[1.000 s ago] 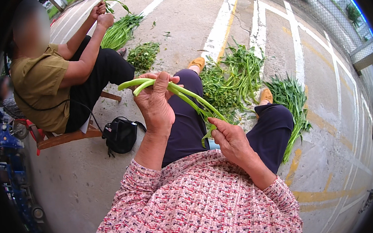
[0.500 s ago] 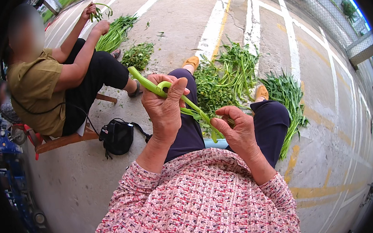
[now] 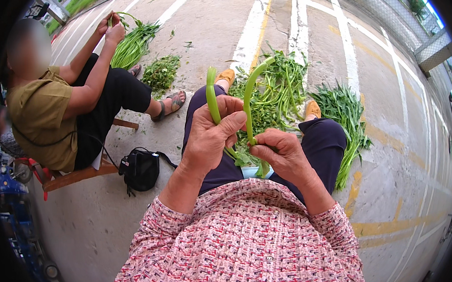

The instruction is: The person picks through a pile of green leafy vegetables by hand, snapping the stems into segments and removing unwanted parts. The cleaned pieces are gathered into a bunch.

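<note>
My left hand [image 3: 207,137] is closed around a thick, pale-green water spinach stem [image 3: 212,95], which stands up past the thumb. Lower down, thinner green parts and a leaf hang out below that hand. Beside it, my right hand [image 3: 281,150] pinches the lower end of another stem piece [image 3: 248,101] between thumb and fingers; this piece curves upward and bends right at its top. Whether the two pieces are still joined is hidden. Between my feet lies a loose heap of water spinach [image 3: 279,88], and a long leafy bunch [image 3: 341,121] rests beside my right leg.
On the left a person [image 3: 49,121] sits on a low wooden stool [image 3: 78,177], handling greens. Near them lie a stem bundle [image 3: 132,46], a small leaf pile [image 3: 161,73] and a black bag [image 3: 140,169]. A light-blue object [image 3: 251,172] shows between my thighs.
The stem in my left hand has tilted from slanting to nearly upright. My right hand has moved slightly left, and a curved piece now rises from its grip. The other person's hands have come together.
</note>
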Tool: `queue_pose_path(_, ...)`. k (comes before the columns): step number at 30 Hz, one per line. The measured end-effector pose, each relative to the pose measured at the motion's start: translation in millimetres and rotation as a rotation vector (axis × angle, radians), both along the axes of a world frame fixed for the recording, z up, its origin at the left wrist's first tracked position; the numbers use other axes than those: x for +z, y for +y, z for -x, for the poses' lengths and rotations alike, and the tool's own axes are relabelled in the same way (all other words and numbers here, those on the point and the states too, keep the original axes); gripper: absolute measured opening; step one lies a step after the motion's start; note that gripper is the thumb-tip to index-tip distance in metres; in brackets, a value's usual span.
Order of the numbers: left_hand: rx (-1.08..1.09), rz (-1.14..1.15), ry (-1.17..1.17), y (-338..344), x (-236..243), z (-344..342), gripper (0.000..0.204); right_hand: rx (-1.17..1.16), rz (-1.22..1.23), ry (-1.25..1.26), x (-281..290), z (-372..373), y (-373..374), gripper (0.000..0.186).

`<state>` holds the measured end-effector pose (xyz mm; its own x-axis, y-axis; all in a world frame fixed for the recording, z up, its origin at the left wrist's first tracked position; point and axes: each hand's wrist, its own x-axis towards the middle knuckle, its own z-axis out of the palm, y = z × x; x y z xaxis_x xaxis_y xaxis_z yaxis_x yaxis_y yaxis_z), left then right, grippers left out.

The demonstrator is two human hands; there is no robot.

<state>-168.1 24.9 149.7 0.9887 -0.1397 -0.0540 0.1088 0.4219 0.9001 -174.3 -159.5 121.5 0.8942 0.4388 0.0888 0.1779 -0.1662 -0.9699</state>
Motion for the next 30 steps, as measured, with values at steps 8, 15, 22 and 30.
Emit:
queue_pose_path(8,-0.028,-0.068,-0.105,-7,7,0,0.022,0.066,0.123,0.013,4,-1,-6,0.011)
queue_pose_path(15,0.075,-0.079,-0.048,-7,2,0,0.010,0.154,0.115,0.051,-1,-2,-11,0.013)
queue_pose_path(22,0.248,0.091,-0.079,23,1,-11,0.014,0.226,-0.047,0.403,-34,-3,-32,0.033)
queue_pose_path(30,0.389,0.216,0.002,45,-7,-17,0.014,0.145,-0.276,0.756,-63,13,-39,0.035)
